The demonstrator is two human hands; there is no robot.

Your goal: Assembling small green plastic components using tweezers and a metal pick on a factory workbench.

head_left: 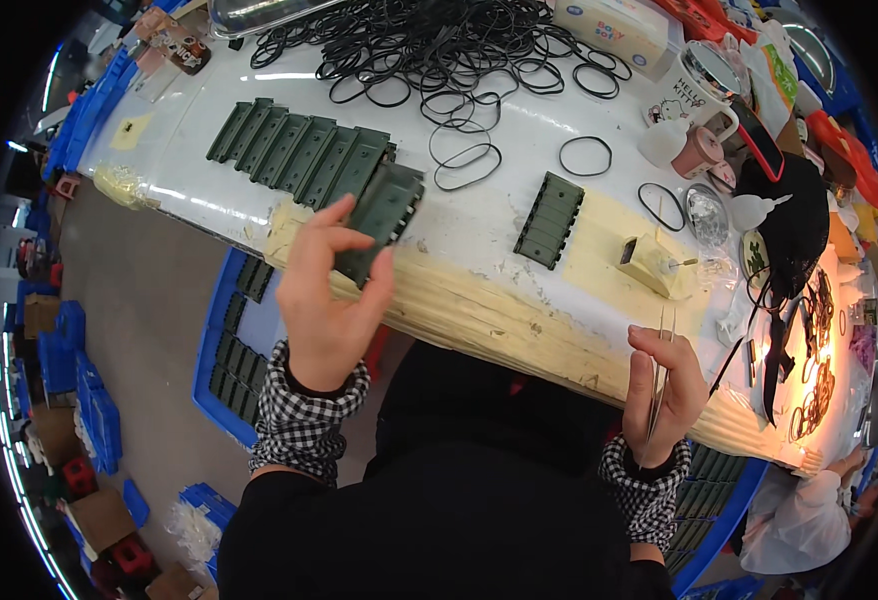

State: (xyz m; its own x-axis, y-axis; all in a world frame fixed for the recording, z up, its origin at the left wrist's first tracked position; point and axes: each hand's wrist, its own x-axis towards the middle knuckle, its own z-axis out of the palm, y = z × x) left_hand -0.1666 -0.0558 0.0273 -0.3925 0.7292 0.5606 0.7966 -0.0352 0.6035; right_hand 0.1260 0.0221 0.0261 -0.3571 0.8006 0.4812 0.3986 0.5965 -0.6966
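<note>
My left hand (pixel 331 300) pinches a dark green ribbed plastic part (pixel 387 212) between thumb and fingers, tilted at the table's front edge. Just beyond it, several like green parts (pixel 299 150) lie side by side in a row. My right hand (pixel 667 385) is closed round metal tweezers (pixel 662 365), whose tips point up and away from me. Ahead of that hand sits a small yellow-taped block (pixel 656 266) with a thin pin-like piece at its side. Another green ribbed part (pixel 549 220) lies alone between my hands, its slats facing up.
A heap of black rubber rings (pixel 409 45) covers the back of the table (pixel 259 225). Cups, a tissue box (pixel 619 30) and bags crowd the right. Blue trays of green parts, one a blue tray (pixel 205 375), stand below the table edge on both sides. A lamp glows far right.
</note>
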